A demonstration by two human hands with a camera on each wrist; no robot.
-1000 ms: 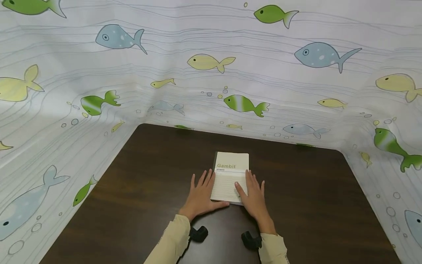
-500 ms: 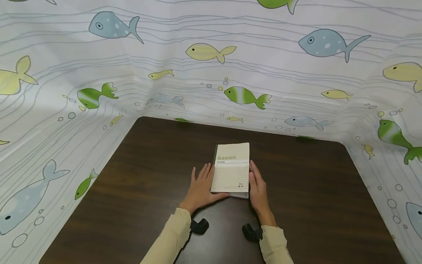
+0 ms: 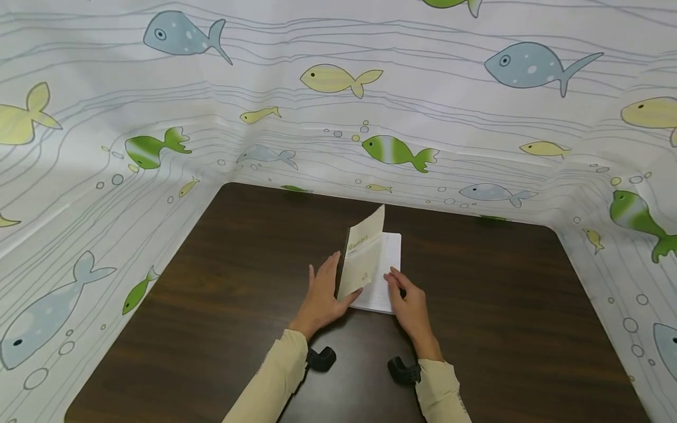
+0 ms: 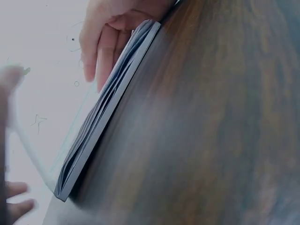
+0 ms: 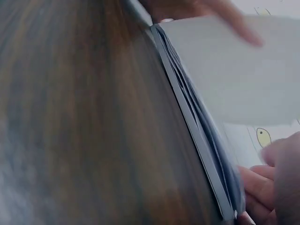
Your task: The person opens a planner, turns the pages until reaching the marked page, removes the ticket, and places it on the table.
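Head view: cream paper-covered notebook on dark brown wooden tabletop, cover tilted up, left hand spread along the spine, right hand loosely curled over white pages (can't tell if it's pinching any). Left wrist: left hand's a blur. Right wrist: cover stands raised.

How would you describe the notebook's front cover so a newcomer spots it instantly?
On the dark brown table, a notebook lies between the left hand and the right hand. Its front cover, hinged on the left, stands raised: cream with printed lettering, unlike the white page beside it.
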